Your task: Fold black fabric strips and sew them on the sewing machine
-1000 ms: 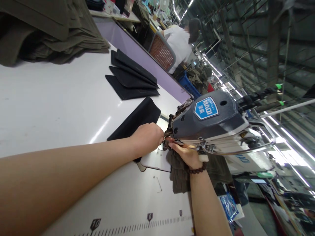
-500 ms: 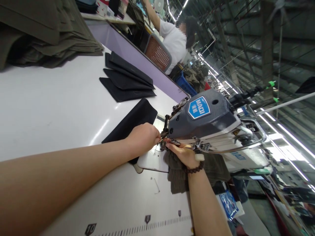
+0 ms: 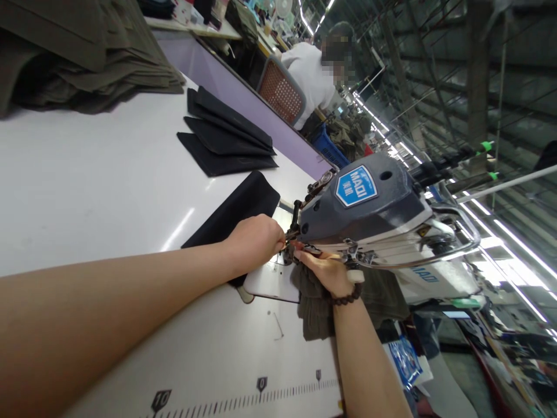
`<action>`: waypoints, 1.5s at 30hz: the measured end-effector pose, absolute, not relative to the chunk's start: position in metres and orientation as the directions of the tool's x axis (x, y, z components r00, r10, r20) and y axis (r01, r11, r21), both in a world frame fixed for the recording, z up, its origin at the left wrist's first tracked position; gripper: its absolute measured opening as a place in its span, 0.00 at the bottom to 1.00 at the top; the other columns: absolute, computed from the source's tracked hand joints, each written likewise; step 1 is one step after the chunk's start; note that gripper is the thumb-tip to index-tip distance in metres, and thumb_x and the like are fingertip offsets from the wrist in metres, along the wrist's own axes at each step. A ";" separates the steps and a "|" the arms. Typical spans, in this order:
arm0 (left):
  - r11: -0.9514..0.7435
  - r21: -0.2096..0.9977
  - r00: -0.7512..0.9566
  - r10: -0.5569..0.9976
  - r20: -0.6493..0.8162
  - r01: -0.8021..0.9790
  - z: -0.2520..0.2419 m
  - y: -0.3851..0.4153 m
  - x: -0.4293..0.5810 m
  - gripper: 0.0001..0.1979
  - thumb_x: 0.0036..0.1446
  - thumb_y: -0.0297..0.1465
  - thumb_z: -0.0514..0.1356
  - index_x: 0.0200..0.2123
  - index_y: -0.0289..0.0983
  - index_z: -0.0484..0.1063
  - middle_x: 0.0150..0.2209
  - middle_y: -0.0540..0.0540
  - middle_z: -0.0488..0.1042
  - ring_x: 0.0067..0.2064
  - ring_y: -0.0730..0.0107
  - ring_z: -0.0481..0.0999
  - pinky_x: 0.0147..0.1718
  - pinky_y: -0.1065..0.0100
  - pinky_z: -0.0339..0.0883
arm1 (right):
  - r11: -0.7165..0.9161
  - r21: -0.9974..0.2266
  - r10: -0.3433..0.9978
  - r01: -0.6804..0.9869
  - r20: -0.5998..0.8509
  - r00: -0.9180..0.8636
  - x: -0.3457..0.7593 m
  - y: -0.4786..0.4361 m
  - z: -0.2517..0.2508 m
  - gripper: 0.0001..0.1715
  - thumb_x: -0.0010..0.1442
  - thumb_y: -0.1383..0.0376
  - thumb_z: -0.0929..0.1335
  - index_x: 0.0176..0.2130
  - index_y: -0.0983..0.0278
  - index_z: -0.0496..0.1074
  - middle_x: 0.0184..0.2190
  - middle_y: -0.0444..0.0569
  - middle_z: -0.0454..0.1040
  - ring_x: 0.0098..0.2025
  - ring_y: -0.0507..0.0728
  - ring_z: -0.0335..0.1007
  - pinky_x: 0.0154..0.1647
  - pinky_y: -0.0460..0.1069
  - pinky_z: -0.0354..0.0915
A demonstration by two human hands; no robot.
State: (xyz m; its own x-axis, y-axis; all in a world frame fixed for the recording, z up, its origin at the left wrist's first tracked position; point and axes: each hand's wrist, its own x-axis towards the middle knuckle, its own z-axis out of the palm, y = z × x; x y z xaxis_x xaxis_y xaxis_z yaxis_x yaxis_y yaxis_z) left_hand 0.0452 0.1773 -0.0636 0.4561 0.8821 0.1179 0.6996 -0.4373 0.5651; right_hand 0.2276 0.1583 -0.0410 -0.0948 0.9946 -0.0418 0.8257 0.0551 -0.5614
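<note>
At the needle end of a grey and white sewing machine, my two hands meet with their fingertips nearly together. My left hand is closed in a pinch beside the needle; whatever is between its fingertips is too small to make out. From the other side my right hand reaches under the machine head, thumb and fingers drawn together near the presser foot, their tips partly hidden. A folded black fabric piece lies partly behind my left hand. Olive-brown fabric is bunched beneath my right wrist.
Several folded black pieces lie farther back on the white table. A tall pile of olive-brown fabric stands at the far left. Past the lilac partition, a person in a white shirt sits on a brown chair.
My hands stay at the needle area with hardly any movement. The person in white has brought down a raised arm and turned their head. The view has shifted slightly.
</note>
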 end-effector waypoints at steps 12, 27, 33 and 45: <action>-0.423 0.553 0.443 0.890 0.107 0.718 -0.061 0.176 0.046 0.12 0.51 0.30 0.51 0.29 0.40 0.76 0.26 0.45 0.74 0.28 0.64 0.72 0.20 0.70 0.51 | 0.018 -0.602 0.985 0.798 -0.128 -0.118 0.228 0.158 -0.044 0.11 0.52 0.62 0.67 0.36 0.63 0.75 0.38 0.46 0.75 0.44 0.58 0.68 0.52 0.52 0.60; -0.436 0.529 0.450 0.886 0.110 0.728 -0.061 0.176 0.046 0.12 0.50 0.30 0.51 0.28 0.39 0.76 0.24 0.45 0.73 0.27 0.65 0.71 0.20 0.70 0.52 | 0.025 -0.565 0.990 0.825 -0.102 -0.100 0.222 0.157 -0.041 0.09 0.52 0.65 0.67 0.35 0.62 0.76 0.34 0.45 0.76 0.42 0.58 0.70 0.48 0.50 0.63; -0.446 0.529 0.457 0.881 0.119 0.722 -0.061 0.176 0.047 0.12 0.51 0.30 0.51 0.29 0.39 0.75 0.24 0.45 0.72 0.28 0.64 0.71 0.21 0.70 0.54 | 0.035 -0.543 0.990 0.839 -0.095 -0.102 0.223 0.157 -0.041 0.08 0.51 0.64 0.67 0.33 0.61 0.76 0.32 0.44 0.76 0.42 0.58 0.70 0.47 0.50 0.64; -0.432 0.526 0.454 0.886 0.096 0.732 -0.062 0.176 0.047 0.12 0.51 0.32 0.51 0.29 0.41 0.76 0.25 0.45 0.73 0.29 0.62 0.72 0.22 0.70 0.55 | -0.003 -0.430 0.998 0.903 -0.055 -0.023 0.224 0.157 -0.049 0.08 0.52 0.62 0.66 0.31 0.59 0.75 0.25 0.44 0.75 0.40 0.59 0.70 0.42 0.51 0.65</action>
